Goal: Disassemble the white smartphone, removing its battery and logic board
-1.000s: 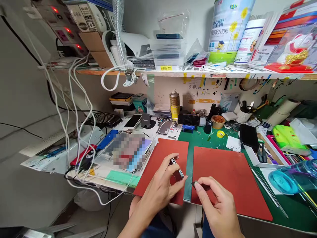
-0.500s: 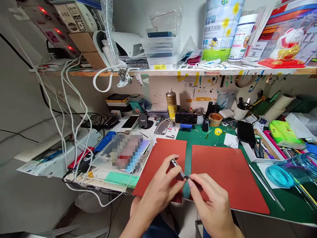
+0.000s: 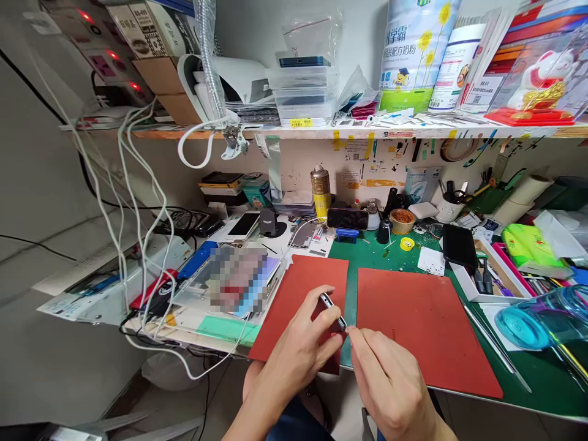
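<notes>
My left hand (image 3: 305,340) is closed around a phone (image 3: 334,312), seen edge-on, its narrow metal edge with small openings turned up toward me. It is held tilted above the gap between two red-brown mats. My right hand (image 3: 386,370) is closed, its thumb and fingertips pinched together at the phone's lower right corner. Whatever lies between those fingertips is too small or too hidden to make out. Most of the phone's faces is covered by my left fingers.
The left mat (image 3: 312,275) and right mat (image 3: 413,312) lie on a green work surface (image 3: 374,254). Tweezers (image 3: 493,343) and a blue-tinted clear bottle (image 3: 528,324) are at right. A propped phone (image 3: 348,218) stands behind; white cables (image 3: 138,245) hang at left.
My right hand has turned, with its back more toward me and its fingers gathered into a tighter pinch. A dark bit seen at its fingertips before no longer shows. My left hand keeps its grip.
</notes>
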Demonstrator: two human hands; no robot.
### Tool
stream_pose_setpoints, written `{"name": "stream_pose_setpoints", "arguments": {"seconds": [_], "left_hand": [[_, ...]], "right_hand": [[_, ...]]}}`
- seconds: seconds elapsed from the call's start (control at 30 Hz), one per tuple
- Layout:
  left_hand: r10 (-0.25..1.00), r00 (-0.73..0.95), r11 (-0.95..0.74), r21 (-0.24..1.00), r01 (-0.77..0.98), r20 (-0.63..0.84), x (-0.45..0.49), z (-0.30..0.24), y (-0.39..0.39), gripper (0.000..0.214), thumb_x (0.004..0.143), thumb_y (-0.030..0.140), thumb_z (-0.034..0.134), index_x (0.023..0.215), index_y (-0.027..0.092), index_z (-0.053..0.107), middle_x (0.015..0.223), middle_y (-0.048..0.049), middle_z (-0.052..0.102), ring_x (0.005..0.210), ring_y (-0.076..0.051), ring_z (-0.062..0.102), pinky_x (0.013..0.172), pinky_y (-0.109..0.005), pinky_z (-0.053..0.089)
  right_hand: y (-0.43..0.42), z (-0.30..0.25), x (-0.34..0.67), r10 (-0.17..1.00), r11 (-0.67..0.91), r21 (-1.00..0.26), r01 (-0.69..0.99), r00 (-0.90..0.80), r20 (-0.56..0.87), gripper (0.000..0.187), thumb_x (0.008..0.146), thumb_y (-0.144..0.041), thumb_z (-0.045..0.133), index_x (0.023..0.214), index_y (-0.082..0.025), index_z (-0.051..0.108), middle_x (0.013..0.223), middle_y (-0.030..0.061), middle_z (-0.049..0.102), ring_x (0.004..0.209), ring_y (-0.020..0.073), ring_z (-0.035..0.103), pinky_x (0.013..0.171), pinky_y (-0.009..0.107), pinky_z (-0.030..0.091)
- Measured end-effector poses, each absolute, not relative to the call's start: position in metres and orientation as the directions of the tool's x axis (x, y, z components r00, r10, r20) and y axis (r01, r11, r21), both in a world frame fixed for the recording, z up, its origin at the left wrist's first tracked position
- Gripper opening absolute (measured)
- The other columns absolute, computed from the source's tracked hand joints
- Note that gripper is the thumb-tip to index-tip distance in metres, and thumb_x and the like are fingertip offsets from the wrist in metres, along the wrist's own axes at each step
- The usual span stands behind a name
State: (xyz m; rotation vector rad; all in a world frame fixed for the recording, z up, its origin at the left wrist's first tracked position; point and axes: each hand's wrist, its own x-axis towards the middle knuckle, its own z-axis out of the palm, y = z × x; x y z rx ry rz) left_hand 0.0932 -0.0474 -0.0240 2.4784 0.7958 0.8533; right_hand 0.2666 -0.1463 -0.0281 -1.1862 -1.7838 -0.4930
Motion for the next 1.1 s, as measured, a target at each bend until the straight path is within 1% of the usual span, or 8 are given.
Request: {"name": "stream_pose_setpoints", "arguments": {"seconds": [0.17, 0.27, 0.33, 0.43, 0.53, 0.67, 0.9, 1.1], "left_hand": [[0.605, 0.646, -0.78, 0.506, 0.367, 0.465, 0.094, -0.022, -0.047, 0.034, 0.096, 0.006, 0.06, 0.121, 0.029, 0.055, 0.152, -0.0141, 0.054, 0.122, -0.024, 0.072, 0.094, -0.036, 0.064], [0.595, 0.649, -0.788, 0.504, 0.354, 0.474, 0.095, -0.021, -0.047, 0.034, 0.097, 0.007, 0.061, 0.122, 0.029, 0.056, 0.154, -0.0149, 0.054, 0.127, -0.024, 0.071, 0.1, -0.038, 0.064], [0.59, 0.649, -0.791, 0.506, 0.344, 0.481, 0.095, -0.02, -0.046, 0.032, 0.099, 0.01, 0.063, 0.123, 0.029, 0.057, 0.156, -0.0145, 0.054, 0.131, -0.025, 0.069, 0.103, -0.038, 0.063], [0.584, 0.643, -0.795, 0.51, 0.329, 0.495, 0.092, -0.019, -0.042, 0.028, 0.102, 0.018, 0.066, 0.127, 0.029, 0.057, 0.16, -0.0146, 0.052, 0.14, -0.026, 0.064, 0.109, -0.04, 0.061], [0.612, 0.625, -0.773, 0.535, 0.341, 0.485, 0.086, -0.019, -0.036, 0.026, 0.106, 0.022, 0.059, 0.131, 0.028, 0.056, 0.162, -0.0151, 0.05, 0.146, -0.027, 0.059, 0.114, -0.046, 0.057], [0.633, 0.604, -0.752, 0.569, 0.333, 0.483, 0.081, -0.022, -0.028, 0.023, 0.11, 0.023, 0.049, 0.131, 0.029, 0.057, 0.162, -0.0132, 0.051, 0.145, -0.027, 0.06, 0.117, -0.051, 0.055], [0.63, 0.59, -0.75, 0.592, 0.295, 0.504, 0.083, -0.025, -0.026, 0.025, 0.11, 0.021, 0.048, 0.132, 0.029, 0.057, 0.162, -0.0127, 0.052, 0.143, -0.028, 0.063, 0.116, -0.053, 0.055], [0.639, 0.587, -0.737, 0.613, 0.284, 0.497, 0.083, -0.027, -0.026, 0.023, 0.111, 0.02, 0.048, 0.131, 0.029, 0.056, 0.163, -0.0126, 0.05, 0.143, -0.028, 0.063, 0.117, -0.055, 0.053]], "right_hand": [[-0.146, -0.03, 0.266, 0.515, 0.46, -0.125, 0.879, -0.15, 0.844, 0.028, 0.102, -0.008, 0.064, 0.125, 0.008, 0.069, 0.094, 0.0206, 0.075, 0.08, 0.0275, 0.072, 0.064, 0.039, 0.059], [-0.147, -0.027, 0.267, 0.522, 0.456, -0.16, 0.876, -0.117, 0.845, 0.027, 0.101, -0.002, 0.062, 0.125, 0.005, 0.069, 0.094, 0.0186, 0.075, 0.08, 0.0265, 0.073, 0.065, 0.038, 0.06], [-0.149, -0.022, 0.269, 0.542, 0.451, -0.253, 0.856, -0.038, 0.84, 0.026, 0.099, 0.003, 0.061, 0.123, -0.001, 0.07, 0.093, 0.0151, 0.076, 0.081, 0.0232, 0.075, 0.071, 0.034, 0.062], [-0.152, -0.016, 0.27, 0.61, 0.408, -0.479, 0.777, 0.157, 0.776, 0.02, 0.102, 0.0, 0.063, 0.117, -0.011, 0.072, 0.095, 0.0093, 0.077, 0.082, 0.0176, 0.076, 0.076, 0.027, 0.063], [-0.153, -0.02, 0.268, 0.647, 0.37, -0.604, 0.706, 0.271, 0.713, 0.019, 0.104, -0.005, 0.063, 0.114, -0.018, 0.073, 0.094, 0.0057, 0.077, 0.08, 0.0159, 0.077, 0.074, 0.025, 0.063], [-0.144, -0.037, 0.257, 0.641, 0.412, -0.599, 0.687, 0.249, 0.726, 0.023, 0.105, -0.003, 0.058, 0.115, -0.018, 0.072, 0.093, 0.0057, 0.077, 0.081, 0.0175, 0.078, 0.077, 0.027, 0.065], [-0.127, -0.049, 0.248, 0.659, 0.406, -0.601, 0.688, 0.235, 0.714, 0.023, 0.106, -0.004, 0.056, 0.118, -0.015, 0.072, 0.097, 0.0067, 0.078, 0.087, 0.018, 0.078, 0.079, 0.029, 0.064], [-0.125, -0.049, 0.248, 0.679, 0.418, -0.619, 0.665, 0.225, 0.699, 0.024, 0.106, -0.003, 0.055, 0.117, -0.015, 0.072, 0.096, 0.0064, 0.077, 0.085, 0.0177, 0.077, 0.078, 0.029, 0.063]]}}
